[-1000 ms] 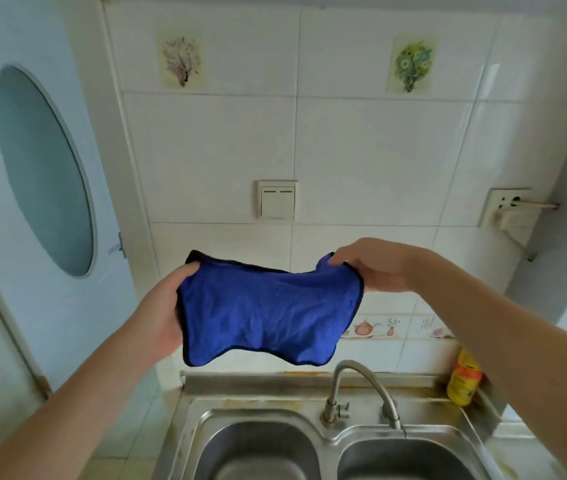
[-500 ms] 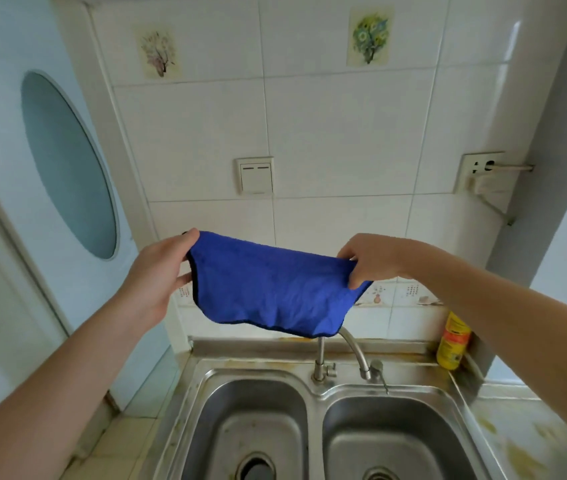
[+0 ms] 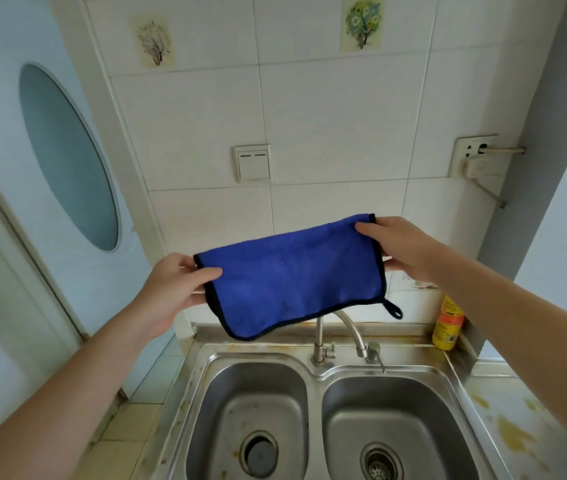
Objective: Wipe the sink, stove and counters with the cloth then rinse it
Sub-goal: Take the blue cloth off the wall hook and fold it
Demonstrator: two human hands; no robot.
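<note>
A blue cloth (image 3: 292, 275) with a dark hem and a small hanging loop is stretched out in the air above the sink. My left hand (image 3: 174, 285) pinches its left edge, thumb on top. My right hand (image 3: 403, 247) pinches the right edge a little higher up. Below is a stainless double sink (image 3: 316, 372) with two basins, each with a drain. A metal tap (image 3: 347, 327) stands at the sink's back, partly hidden by the cloth. The stove is out of view.
A yellow bottle (image 3: 447, 323) stands at the sink's back right corner. A stained counter (image 3: 524, 434) runs to the right. On the tiled wall sit a switch (image 3: 252, 163) and a socket (image 3: 476, 155). A door with an oval window (image 3: 67, 157) is at left.
The view has tilted down, so more of the sink shows. Both hands have spread the cloth flatter and wider, with the right end raised; its hanging loop now shows.
</note>
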